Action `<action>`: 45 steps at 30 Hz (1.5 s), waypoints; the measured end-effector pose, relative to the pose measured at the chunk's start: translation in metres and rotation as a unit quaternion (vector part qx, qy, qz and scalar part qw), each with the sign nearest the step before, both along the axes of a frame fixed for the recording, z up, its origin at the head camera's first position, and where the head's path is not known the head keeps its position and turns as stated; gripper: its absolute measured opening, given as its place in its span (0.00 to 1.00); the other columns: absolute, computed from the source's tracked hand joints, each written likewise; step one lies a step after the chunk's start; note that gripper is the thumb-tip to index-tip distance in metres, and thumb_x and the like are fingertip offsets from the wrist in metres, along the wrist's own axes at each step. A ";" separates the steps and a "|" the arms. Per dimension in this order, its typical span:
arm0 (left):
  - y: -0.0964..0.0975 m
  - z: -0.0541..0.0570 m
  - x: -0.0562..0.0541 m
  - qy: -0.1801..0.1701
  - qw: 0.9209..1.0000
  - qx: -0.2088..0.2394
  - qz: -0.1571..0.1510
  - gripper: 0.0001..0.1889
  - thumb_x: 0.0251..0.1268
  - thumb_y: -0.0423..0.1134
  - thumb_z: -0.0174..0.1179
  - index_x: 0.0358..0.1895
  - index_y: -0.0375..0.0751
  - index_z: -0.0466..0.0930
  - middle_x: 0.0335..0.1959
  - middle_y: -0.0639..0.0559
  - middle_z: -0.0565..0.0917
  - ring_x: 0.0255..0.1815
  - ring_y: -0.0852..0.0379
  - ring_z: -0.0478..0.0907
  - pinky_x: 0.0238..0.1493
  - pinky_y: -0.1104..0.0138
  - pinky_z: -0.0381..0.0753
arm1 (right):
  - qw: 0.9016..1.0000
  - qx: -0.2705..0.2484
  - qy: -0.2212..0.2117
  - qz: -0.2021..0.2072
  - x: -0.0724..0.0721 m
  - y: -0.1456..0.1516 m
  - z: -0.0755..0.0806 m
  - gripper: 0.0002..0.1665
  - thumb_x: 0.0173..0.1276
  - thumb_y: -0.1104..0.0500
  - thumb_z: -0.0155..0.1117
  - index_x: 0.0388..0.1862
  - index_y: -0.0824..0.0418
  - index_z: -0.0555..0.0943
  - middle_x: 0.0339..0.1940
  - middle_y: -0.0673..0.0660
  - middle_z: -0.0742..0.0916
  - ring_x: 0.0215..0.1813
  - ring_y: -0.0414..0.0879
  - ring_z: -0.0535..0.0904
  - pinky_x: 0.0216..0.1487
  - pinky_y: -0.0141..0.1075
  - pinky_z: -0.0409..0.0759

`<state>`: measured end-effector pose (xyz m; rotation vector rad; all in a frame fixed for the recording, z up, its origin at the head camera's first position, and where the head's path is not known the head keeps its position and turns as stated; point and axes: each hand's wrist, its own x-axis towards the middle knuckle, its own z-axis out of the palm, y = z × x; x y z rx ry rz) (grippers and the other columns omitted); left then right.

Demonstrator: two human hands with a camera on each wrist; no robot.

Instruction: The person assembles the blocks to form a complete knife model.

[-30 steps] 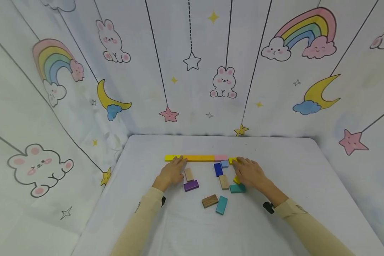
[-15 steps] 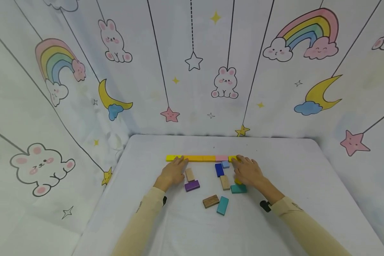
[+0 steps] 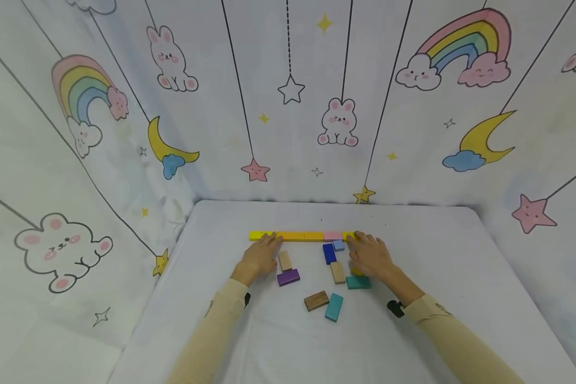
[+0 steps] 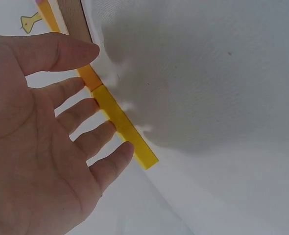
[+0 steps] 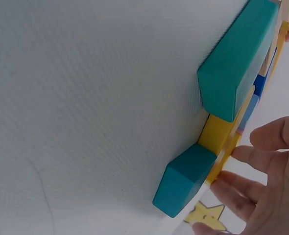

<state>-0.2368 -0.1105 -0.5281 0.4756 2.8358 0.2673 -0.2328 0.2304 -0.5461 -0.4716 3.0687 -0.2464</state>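
A straight row of blocks runs along the back: a yellow block [image 3: 256, 235] at its left end, orange blocks [image 3: 313, 236], a pink block [image 3: 333, 236] and another yellow block [image 3: 348, 235] at its right end. My left hand [image 3: 258, 257] touches the row's near side around the yellow-orange seam, fingers extended and thumb apart in the left wrist view. My right hand [image 3: 372, 257] has its fingertips against the right-end yellow block, which it partly covers. Its thumb stays clear of the block in the right wrist view.
Nearer lie a light blue block [image 3: 338, 245], a dark blue block [image 3: 329, 254], beige blocks [image 3: 337, 272], a purple block [image 3: 288, 277], a brown block [image 3: 316, 301] and teal blocks [image 3: 334, 307]. Another yellow block [image 3: 356, 271] sits under my right hand. A printed curtain [image 3: 288, 133] hangs behind the table.
My right hand has slid the right-end yellow block leftward, and the gap beside the pink block has closed. My left hand has stayed in place on the row.
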 end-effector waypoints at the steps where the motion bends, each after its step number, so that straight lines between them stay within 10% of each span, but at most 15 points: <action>1: 0.000 0.000 -0.001 0.001 1.000 0.000 0.000 0.37 0.74 0.37 0.61 0.83 0.46 0.58 0.85 0.45 0.56 0.85 0.42 0.51 0.83 0.50 0.57 | 1.000 0.000 0.002 0.000 0.000 -0.001 0.001 0.30 0.81 0.53 0.51 0.77 0.62 0.73 0.77 0.69 0.72 0.73 0.68 0.70 0.70 0.70 0.68; 19: 0.001 0.000 -0.002 -0.003 1.000 -0.003 0.002 0.37 0.73 0.37 0.60 0.83 0.46 0.59 0.85 0.45 0.55 0.85 0.43 0.51 0.83 0.50 0.56 | 0.994 -0.101 0.024 -0.015 -0.001 -0.002 0.007 0.27 0.81 0.56 0.52 0.75 0.61 0.75 0.74 0.70 0.74 0.73 0.68 0.70 0.69 0.68 0.73; 26: 0.000 0.000 -0.002 -0.003 1.000 -0.011 0.005 0.37 0.74 0.38 0.60 0.84 0.48 0.58 0.85 0.47 0.55 0.85 0.44 0.50 0.83 0.50 0.56 | 0.985 -0.152 0.049 0.066 0.004 -0.008 0.019 0.23 0.79 0.61 0.53 0.70 0.62 0.80 0.73 0.64 0.77 0.74 0.63 0.71 0.74 0.64 0.69; 45: -0.004 -0.005 -0.004 0.008 1.000 0.006 0.002 0.37 0.72 0.36 0.61 0.83 0.47 0.60 0.85 0.46 0.57 0.85 0.43 0.52 0.83 0.50 0.57 | 0.979 -0.069 0.035 0.190 0.021 -0.024 0.007 0.22 0.76 0.62 0.58 0.67 0.62 0.80 0.68 0.60 0.83 0.75 0.63 0.72 0.76 0.63 0.67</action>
